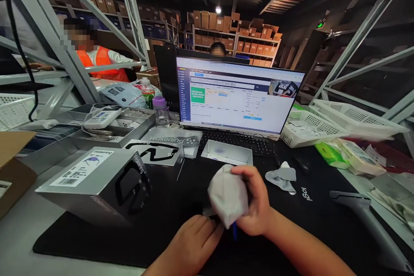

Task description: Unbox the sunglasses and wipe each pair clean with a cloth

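Observation:
My right hand (255,200) is wrapped round the side of a light grey cloth pouch (226,194), held above the black desk mat. A narrow blue piece (234,231) shows just below the pouch. My left hand (196,241) is low beside it, fingers curled and pressed together close to the pouch's lower edge. A small pale piece (208,211) shows by the left fingertips; what they grip is hidden. Beyond the hands lies an open silver box tray (226,153). A grey cloth (281,177) lies crumpled right of my right hand.
Large silver box (93,181) with glasses printed on it stands left, a flatter printed box (155,152) behind. A monitor (236,95) and keyboard (258,146) face me. White baskets (307,131) and a barcode scanner (365,215) are right; a purple-lidded bottle (161,112) is back left.

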Tool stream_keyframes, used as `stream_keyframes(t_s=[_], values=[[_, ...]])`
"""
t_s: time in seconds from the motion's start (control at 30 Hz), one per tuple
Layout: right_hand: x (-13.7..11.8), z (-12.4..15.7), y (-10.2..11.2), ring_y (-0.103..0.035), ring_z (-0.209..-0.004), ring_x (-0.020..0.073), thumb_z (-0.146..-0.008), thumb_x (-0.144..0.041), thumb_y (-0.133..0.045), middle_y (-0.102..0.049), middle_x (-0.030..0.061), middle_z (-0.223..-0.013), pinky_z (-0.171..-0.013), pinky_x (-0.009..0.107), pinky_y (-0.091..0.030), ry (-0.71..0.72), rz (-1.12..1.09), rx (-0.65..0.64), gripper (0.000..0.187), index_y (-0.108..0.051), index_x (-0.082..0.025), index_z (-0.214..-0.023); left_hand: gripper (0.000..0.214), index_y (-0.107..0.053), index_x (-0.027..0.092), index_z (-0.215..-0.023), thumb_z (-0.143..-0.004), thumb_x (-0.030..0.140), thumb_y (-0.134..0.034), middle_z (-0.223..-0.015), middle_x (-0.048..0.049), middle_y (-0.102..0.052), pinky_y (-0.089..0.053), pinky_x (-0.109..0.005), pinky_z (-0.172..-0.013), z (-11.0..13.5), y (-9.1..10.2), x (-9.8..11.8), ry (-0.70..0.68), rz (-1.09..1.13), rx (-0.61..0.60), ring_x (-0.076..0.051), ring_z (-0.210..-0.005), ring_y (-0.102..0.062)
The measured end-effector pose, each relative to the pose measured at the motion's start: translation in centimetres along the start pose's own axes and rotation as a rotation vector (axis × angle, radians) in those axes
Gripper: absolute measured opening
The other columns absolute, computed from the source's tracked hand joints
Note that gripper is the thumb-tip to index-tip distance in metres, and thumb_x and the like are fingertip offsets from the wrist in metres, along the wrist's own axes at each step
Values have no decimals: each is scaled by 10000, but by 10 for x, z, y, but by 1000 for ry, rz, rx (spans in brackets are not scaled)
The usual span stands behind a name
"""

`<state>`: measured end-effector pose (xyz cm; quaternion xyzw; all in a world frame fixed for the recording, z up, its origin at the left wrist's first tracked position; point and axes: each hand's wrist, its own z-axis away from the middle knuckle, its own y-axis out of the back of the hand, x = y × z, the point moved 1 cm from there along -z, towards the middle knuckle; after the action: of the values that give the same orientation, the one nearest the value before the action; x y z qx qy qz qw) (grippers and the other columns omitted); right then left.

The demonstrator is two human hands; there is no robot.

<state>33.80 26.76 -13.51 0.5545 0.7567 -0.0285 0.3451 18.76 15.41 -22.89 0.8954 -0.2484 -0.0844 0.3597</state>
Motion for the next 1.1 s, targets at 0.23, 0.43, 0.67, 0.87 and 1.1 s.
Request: stream_keyframes(t_s=[0.23,0.43,0.67,0.87,1.1], values=[[12,4,-16,-612,-869,246,-717,-243,-641,-618,88,-1034,-748,357,-513,67,328,-397,599,-427,-219,-1275,269,-669,162,-1022,-960,98,-415,-760,-29,-689,-552,-306,-686,3,8,3,-81,-177,77,-176,-687,-655],[12,-3,-22,-600,-854,237,-795,-75,-583,-634,75,-991,-728,331,-489,-65,729,-920,377,-534,-170,-1157,169,-655,122,-1058,-953,124,-522,-865,-57,-718,-553,-332,-806,3,14,7,-1,-208,152,-183,-811,-686],[19,-10,-27,-573,-1119,274,-829,20,-553,-618,160,-1214,-993,411,-483,-121,520,-996,546,-500,-101,-1359,282,-611,125,-1103,-999,355,-486,-987,-107,-692,-574,-395,-831,7,10,0,227,-232,111,-232,-910,-682],[35,-30,25,-515,-1330,256,-826,-245,-740,-507,97,-1494,-1112,374,-413,-395,-166,-1106,751,-415,-217,-1502,456,-574,186,-1009,-940,620,-456,-999,-113,-666,-616,-377,-728,11,9,-18,431,-115,-8,-243,-890,-691],[1,6,48,-345,-1476,291,-853,-411,-749,-331,74,-1626,-1210,462,-305,-554,216,-947,764,-405,-294,-1526,442,-583,117,-1191,-1012,464,-375,-1243,-175,-665,-595,-358,-821,17,1,-16,273,-362,29,-265,-1082,-675]])
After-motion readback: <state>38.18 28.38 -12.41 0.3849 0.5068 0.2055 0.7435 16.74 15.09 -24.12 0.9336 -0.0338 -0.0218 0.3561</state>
